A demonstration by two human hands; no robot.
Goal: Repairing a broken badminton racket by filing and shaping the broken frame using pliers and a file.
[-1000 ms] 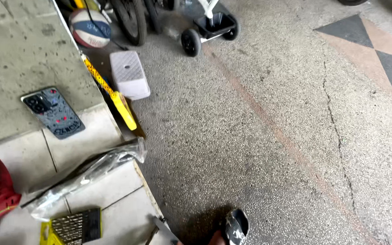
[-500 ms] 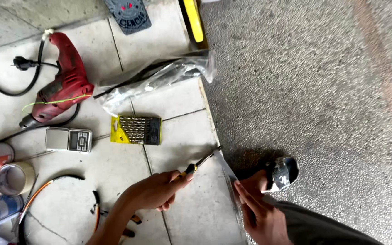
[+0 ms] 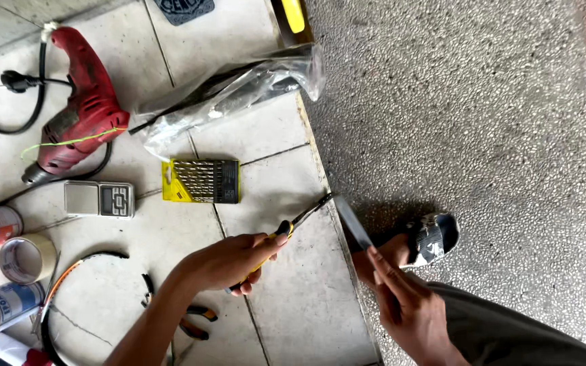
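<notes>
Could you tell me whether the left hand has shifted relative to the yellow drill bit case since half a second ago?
No real shift: the left hand still grips the yellow-handled pliers below and right of the drill bit case, as before; the head camera moved only slightly.

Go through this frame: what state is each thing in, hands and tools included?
Left hand: closed around the pliers' handles.
Pliers: held, tips pointing at the strip.
Right hand: pinching the strip.
Strip: held up at a slant.
Drill: lying on the tiles, plug loose.
Bit case: lying flat, bits showing.
Scale: display blank.
Tape roll: lying flat.
Second pliers: lying on the tiles, unheld.
</notes>
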